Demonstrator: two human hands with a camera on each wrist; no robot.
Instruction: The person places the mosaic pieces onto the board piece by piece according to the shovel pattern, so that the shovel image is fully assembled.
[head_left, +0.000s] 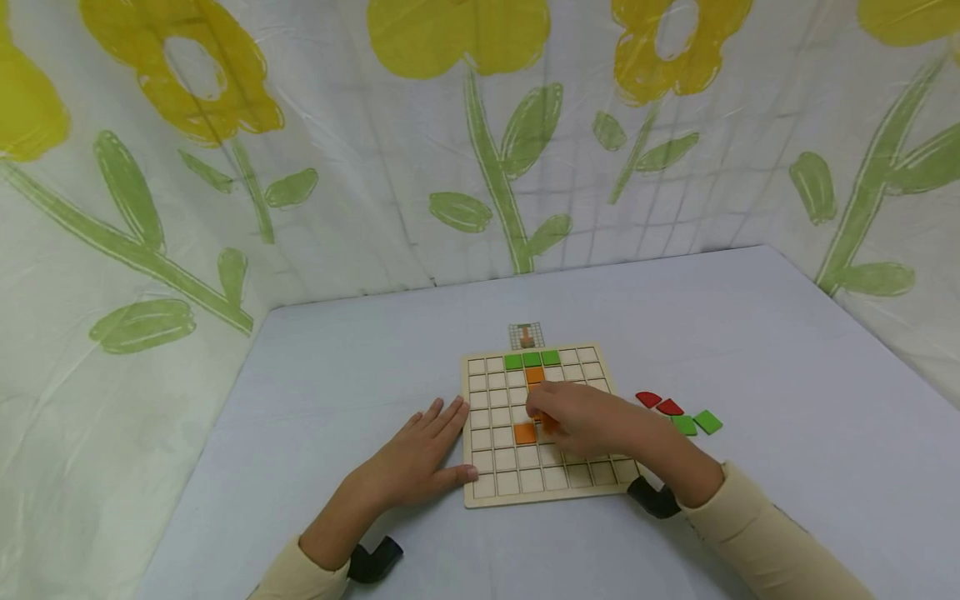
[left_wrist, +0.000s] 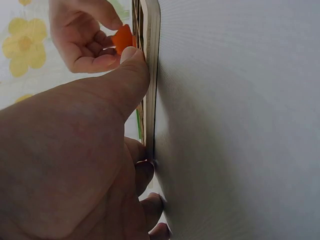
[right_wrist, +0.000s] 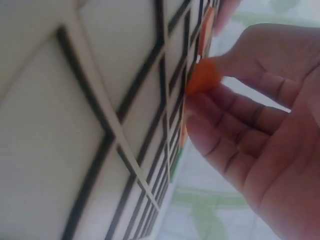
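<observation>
A wooden grid board [head_left: 487, 483] lies on the table. In its top row sit green square tiles [head_left: 532, 359]; an orange tile [head_left: 535, 375] is below the middle one, and another orange tile [head_left: 525, 433] lies lower down. My right hand [head_left: 581, 417] is over the board's middle and pinches an orange piece [right_wrist: 204, 76] between thumb and fingers, close to the grid. It partly hides the squares beneath. My left hand [head_left: 416, 457] lies spread at the board's left side, with its thumb [left_wrist: 134, 62] on the rim and its fingertips against the edge.
Loose green tiles [head_left: 707, 422] and red quarter-round pieces [head_left: 648, 399] lie right of the board, partly beside my right forearm. A small picture card [head_left: 526, 336] with a grid pattern is just behind the board. A flower-printed curtain [head_left: 337, 208] stands behind the table.
</observation>
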